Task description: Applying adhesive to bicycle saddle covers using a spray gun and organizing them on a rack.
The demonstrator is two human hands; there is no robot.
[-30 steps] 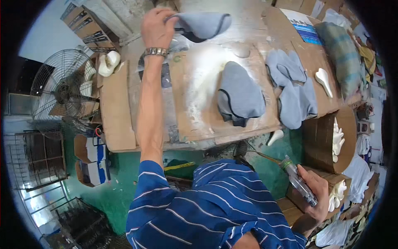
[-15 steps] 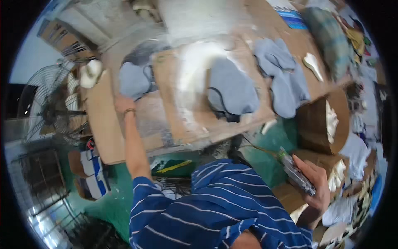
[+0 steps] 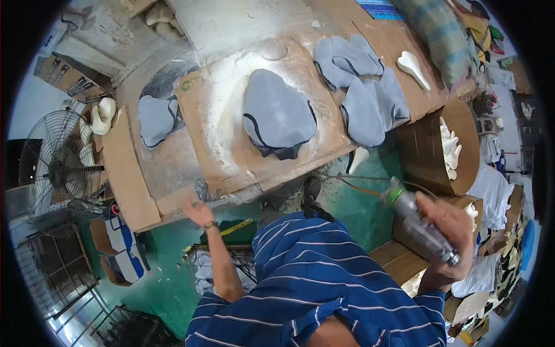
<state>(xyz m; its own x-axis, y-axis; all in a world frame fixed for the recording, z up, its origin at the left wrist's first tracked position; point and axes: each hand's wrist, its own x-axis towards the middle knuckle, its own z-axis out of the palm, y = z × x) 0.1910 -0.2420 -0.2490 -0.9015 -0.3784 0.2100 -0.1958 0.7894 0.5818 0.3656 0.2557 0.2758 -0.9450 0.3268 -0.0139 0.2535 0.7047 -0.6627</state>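
On the cardboard-covered bench [image 3: 130, 182], a grey pile [image 3: 279, 110] sits toward the near edge, ahead and right of the empty, loosely open left grip [image 3: 199, 214]; the farther right grip [image 3: 454, 226] wraps a green-ended tool [image 3: 417, 221].

No words or numbers are coming through legibly. Dark printed bands are running along the cardboard carton [image 3: 70, 76] at the left, a blue printed sheet [image 3: 378, 8] is lying at the view's upper edge, its print appearing too small, and a small green mark [image 3: 186, 85] is showing on a flat cardboard sheet [image 3: 198, 136].
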